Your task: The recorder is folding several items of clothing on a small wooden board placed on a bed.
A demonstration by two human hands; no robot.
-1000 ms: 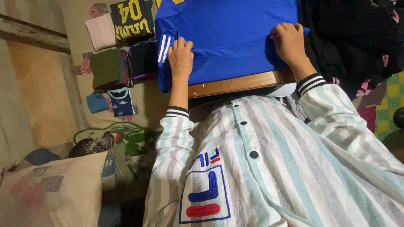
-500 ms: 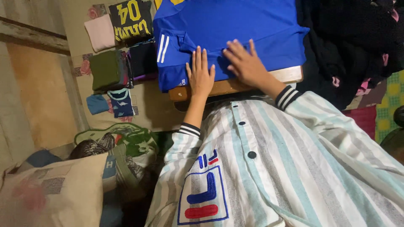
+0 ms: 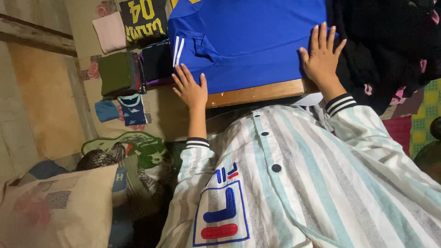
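Note:
A blue sports shirt (image 3: 248, 41) with white sleeve stripes lies folded on a wooden board (image 3: 257, 93). My left hand (image 3: 189, 87) lies flat with fingers spread at the shirt's near-left corner, by the striped sleeve. My right hand (image 3: 321, 54) presses flat on the shirt's right edge, fingers spread. Neither hand grips anything. Both arms wear a striped light-blue and white jacket with dark cuffs.
Small folded garments lie to the left on a beige mat: a pink one (image 3: 110, 33), a black one with yellow print (image 3: 141, 19), a green one (image 3: 115, 73), a blue one (image 3: 131, 110). A dark heap of clothes (image 3: 390, 41) fills the right. A cushion (image 3: 64, 206) sits lower left.
Both hands were together at the shirt's near middle half a second ago. They have slid apart to its left and right edges, smoothing the fabric flat.

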